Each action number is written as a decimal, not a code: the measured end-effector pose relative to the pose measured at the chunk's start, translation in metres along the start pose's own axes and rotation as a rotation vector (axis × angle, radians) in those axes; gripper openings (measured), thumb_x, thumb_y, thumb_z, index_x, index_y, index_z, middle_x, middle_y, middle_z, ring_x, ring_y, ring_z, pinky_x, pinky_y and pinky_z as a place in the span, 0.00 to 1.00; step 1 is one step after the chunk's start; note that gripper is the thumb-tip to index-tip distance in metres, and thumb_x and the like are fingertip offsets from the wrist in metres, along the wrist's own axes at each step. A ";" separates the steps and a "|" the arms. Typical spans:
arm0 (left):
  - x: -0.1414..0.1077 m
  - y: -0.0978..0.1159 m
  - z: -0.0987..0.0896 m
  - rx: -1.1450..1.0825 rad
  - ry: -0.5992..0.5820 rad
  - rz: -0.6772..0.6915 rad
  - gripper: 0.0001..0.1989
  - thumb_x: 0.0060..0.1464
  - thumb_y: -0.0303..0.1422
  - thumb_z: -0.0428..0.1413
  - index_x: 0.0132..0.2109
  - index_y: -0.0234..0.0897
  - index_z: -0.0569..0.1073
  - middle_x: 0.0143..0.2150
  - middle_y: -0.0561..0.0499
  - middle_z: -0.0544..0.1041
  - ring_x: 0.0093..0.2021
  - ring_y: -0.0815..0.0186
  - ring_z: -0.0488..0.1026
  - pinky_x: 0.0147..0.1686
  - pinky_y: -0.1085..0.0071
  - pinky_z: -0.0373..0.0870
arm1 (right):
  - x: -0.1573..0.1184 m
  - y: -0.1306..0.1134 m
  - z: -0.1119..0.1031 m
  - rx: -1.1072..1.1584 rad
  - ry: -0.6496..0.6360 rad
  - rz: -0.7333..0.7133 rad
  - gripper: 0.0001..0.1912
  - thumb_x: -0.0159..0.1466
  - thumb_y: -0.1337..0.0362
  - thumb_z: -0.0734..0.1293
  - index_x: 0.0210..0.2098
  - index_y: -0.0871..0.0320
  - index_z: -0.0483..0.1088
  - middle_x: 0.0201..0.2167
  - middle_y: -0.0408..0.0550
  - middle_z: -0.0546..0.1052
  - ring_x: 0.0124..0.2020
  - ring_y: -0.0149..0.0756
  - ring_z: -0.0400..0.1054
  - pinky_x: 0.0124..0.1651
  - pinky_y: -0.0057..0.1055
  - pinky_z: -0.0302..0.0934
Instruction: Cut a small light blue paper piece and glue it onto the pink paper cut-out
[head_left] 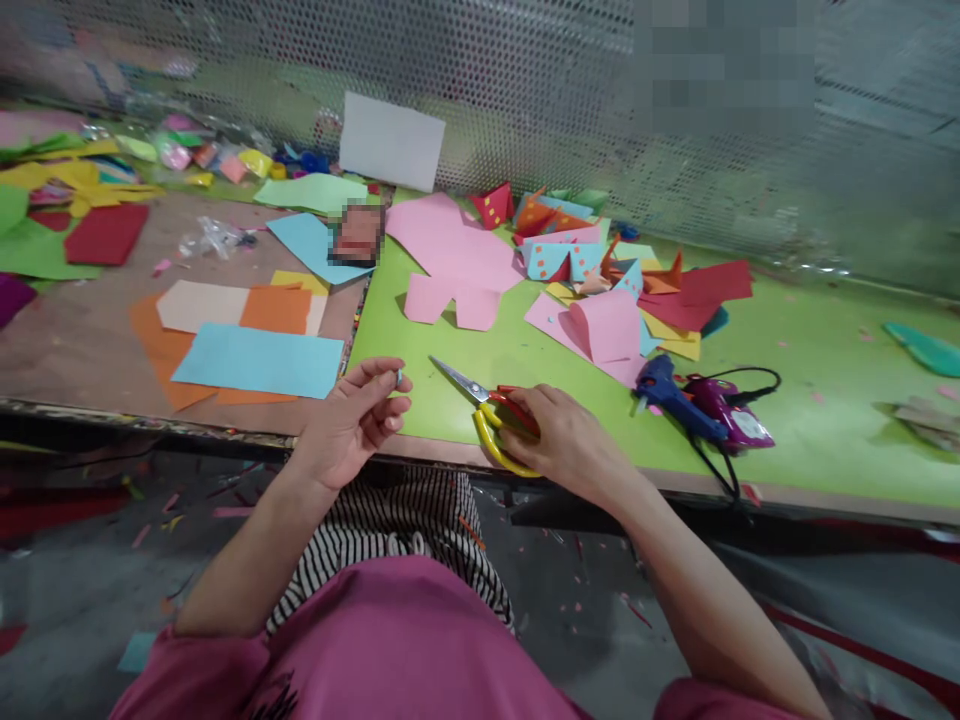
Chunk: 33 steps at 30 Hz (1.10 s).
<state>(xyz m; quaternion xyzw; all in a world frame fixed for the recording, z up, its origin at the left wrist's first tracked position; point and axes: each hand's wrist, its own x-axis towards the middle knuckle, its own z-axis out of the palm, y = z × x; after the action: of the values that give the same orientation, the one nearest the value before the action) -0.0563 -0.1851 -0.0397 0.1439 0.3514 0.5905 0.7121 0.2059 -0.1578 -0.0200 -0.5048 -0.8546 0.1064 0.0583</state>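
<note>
My left hand (pixel 358 405) is raised over the table's front edge, palm turned up. Its thumb and forefinger pinch a tiny light-blue paper piece (pixel 400 377). To its right, my right hand (pixel 566 435) is closed around the handles of scissors (pixel 472 385) with one red and one yellow loop. The scissor blades lie low over the green tabletop and point toward the far left. Just beyond the blades stands a folded pink paper shape (pixel 452 302) with a notch in its lower edge. My right fingertips are partly hidden behind the handles.
A blue glue gun (pixel 679 400) and a purple corded device (pixel 731 412) lie right of my right hand. Pink sheets (pixel 450 235) and dotted folded paper shapes (pixel 559 260) sit farther back. Blue paper (pixel 262 360) lies at left. A perforated metal panel (pixel 525 90) bounds the back.
</note>
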 end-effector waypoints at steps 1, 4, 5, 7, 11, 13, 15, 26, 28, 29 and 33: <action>0.000 -0.001 -0.002 0.022 0.000 0.016 0.13 0.45 0.30 0.72 0.38 0.37 0.78 0.29 0.58 0.80 0.25 0.77 0.78 0.21 0.88 0.69 | 0.000 -0.002 -0.003 0.042 -0.016 0.029 0.18 0.61 0.62 0.68 0.49 0.62 0.73 0.40 0.56 0.79 0.39 0.44 0.74 0.45 0.42 0.69; 0.001 -0.002 -0.005 0.089 0.010 0.053 0.11 0.48 0.32 0.71 0.38 0.37 0.78 0.31 0.56 0.81 0.27 0.76 0.79 0.23 0.87 0.71 | -0.005 -0.008 -0.008 0.377 -0.102 0.130 0.16 0.61 0.60 0.68 0.46 0.60 0.71 0.35 0.49 0.77 0.31 0.35 0.70 0.36 0.34 0.67; 0.001 -0.003 -0.005 0.101 0.015 0.061 0.11 0.49 0.32 0.70 0.39 0.38 0.79 0.31 0.55 0.81 0.28 0.76 0.79 0.24 0.87 0.71 | -0.008 -0.011 -0.008 0.565 -0.148 0.146 0.16 0.61 0.59 0.68 0.47 0.59 0.70 0.35 0.47 0.77 0.31 0.33 0.69 0.35 0.32 0.66; 0.002 -0.003 -0.004 0.098 0.020 0.061 0.10 0.49 0.32 0.70 0.39 0.38 0.79 0.32 0.55 0.82 0.28 0.76 0.79 0.24 0.87 0.72 | -0.014 -0.016 -0.006 0.946 -0.240 0.149 0.18 0.60 0.58 0.71 0.47 0.56 0.68 0.37 0.44 0.74 0.31 0.30 0.68 0.34 0.28 0.65; 0.004 -0.004 0.000 0.044 0.007 0.041 0.12 0.45 0.34 0.72 0.37 0.38 0.80 0.31 0.54 0.82 0.29 0.75 0.80 0.24 0.87 0.71 | -0.024 -0.025 0.004 1.383 -0.388 0.161 0.27 0.54 0.55 0.79 0.46 0.53 0.65 0.32 0.37 0.66 0.28 0.24 0.60 0.27 0.21 0.59; 0.004 -0.004 0.001 0.030 -0.002 0.041 0.13 0.44 0.34 0.73 0.36 0.38 0.80 0.30 0.55 0.82 0.29 0.75 0.80 0.23 0.87 0.71 | -0.027 -0.029 0.006 1.481 -0.463 0.176 0.30 0.54 0.51 0.80 0.46 0.53 0.64 0.32 0.36 0.63 0.26 0.23 0.57 0.25 0.20 0.57; 0.004 -0.004 0.002 0.032 -0.006 0.045 0.13 0.43 0.34 0.73 0.36 0.38 0.80 0.30 0.55 0.82 0.29 0.75 0.80 0.23 0.87 0.71 | -0.031 -0.032 0.006 1.521 -0.534 0.160 0.32 0.53 0.45 0.79 0.46 0.53 0.63 0.32 0.37 0.62 0.26 0.23 0.55 0.24 0.20 0.56; 0.006 -0.008 0.003 0.141 0.024 0.112 0.13 0.45 0.38 0.72 0.37 0.38 0.80 0.31 0.54 0.81 0.27 0.74 0.77 0.26 0.82 0.73 | -0.049 -0.036 0.010 1.565 -0.502 0.087 0.28 0.60 0.39 0.72 0.48 0.52 0.68 0.34 0.43 0.66 0.28 0.27 0.57 0.24 0.24 0.58; 0.006 -0.008 0.003 0.156 0.023 0.126 0.14 0.45 0.39 0.72 0.37 0.38 0.80 0.31 0.54 0.81 0.27 0.74 0.76 0.26 0.81 0.73 | -0.049 -0.033 0.012 1.564 -0.516 0.060 0.29 0.61 0.39 0.72 0.49 0.54 0.67 0.34 0.42 0.66 0.29 0.27 0.58 0.24 0.23 0.59; 0.006 -0.008 0.003 0.163 0.021 0.132 0.15 0.45 0.40 0.72 0.37 0.38 0.80 0.30 0.54 0.81 0.27 0.75 0.76 0.26 0.81 0.72 | -0.048 -0.032 0.013 1.565 -0.524 0.049 0.30 0.61 0.39 0.72 0.50 0.55 0.67 0.34 0.43 0.66 0.29 0.27 0.59 0.24 0.22 0.60; 0.005 -0.009 0.003 0.176 0.019 0.150 0.17 0.44 0.42 0.72 0.36 0.38 0.80 0.31 0.54 0.81 0.27 0.75 0.76 0.26 0.81 0.72 | -0.047 -0.031 0.016 1.590 -0.546 0.015 0.33 0.59 0.38 0.73 0.50 0.56 0.67 0.36 0.44 0.66 0.31 0.27 0.60 0.24 0.20 0.60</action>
<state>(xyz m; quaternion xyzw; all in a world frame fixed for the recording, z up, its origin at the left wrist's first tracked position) -0.0469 -0.1824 -0.0451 0.2261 0.3966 0.6105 0.6472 0.1991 -0.2149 -0.0281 -0.2755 -0.5059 0.7957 0.1870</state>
